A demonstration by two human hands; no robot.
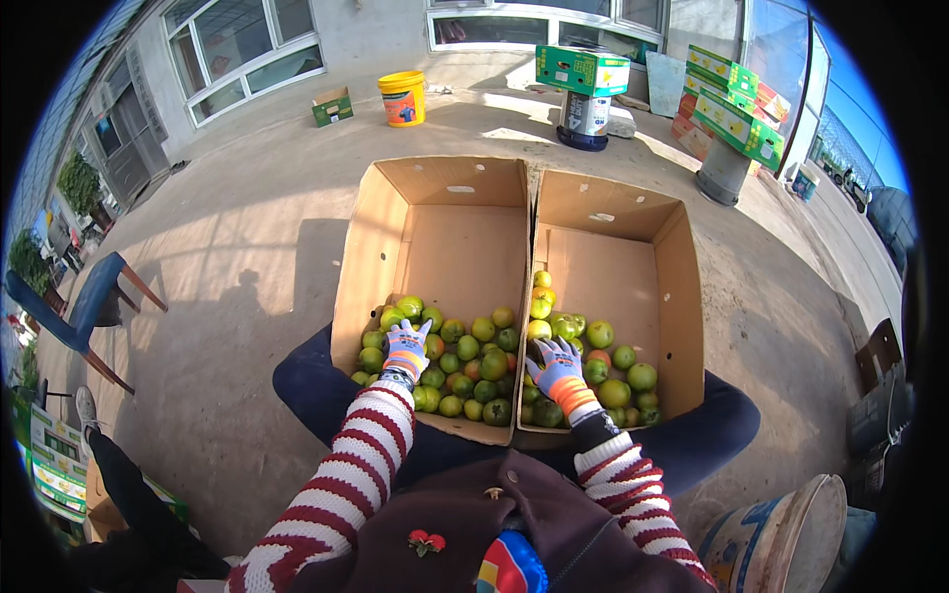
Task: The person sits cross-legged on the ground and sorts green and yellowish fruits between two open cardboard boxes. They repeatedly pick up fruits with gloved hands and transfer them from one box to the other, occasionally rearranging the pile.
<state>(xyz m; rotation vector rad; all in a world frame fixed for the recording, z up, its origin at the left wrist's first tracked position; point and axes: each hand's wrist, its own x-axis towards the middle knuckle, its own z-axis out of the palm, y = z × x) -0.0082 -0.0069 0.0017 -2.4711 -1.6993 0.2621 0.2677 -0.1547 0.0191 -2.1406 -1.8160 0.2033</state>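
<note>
Two open cardboard boxes stand side by side before me, the left box (pixel 467 244) and the right box (pixel 604 256). Green tomatoes (pixel 467 348), a few turning orange, fill the near part of the left one. My left hand (pixel 406 348), in a grey and orange glove, rests over them with thumb and fingers apart. In the right box, more green tomatoes (pixel 614 393) lie along the near end and left wall. There my right hand (pixel 557 367), gloved alike, reaches down among them beside the shared wall. Both palms face down, so whatever is under them is hidden.
A yellow bucket (pixel 402 100) and a small green carton (pixel 332 107) stand by the wall. Green fruit cartons (pixel 730 111) are stacked at the back right. A blue chair (pixel 93 296) is left; a large pail (pixel 786 526) stands near right. Another person's leg (pixel 122 474) shows lower left.
</note>
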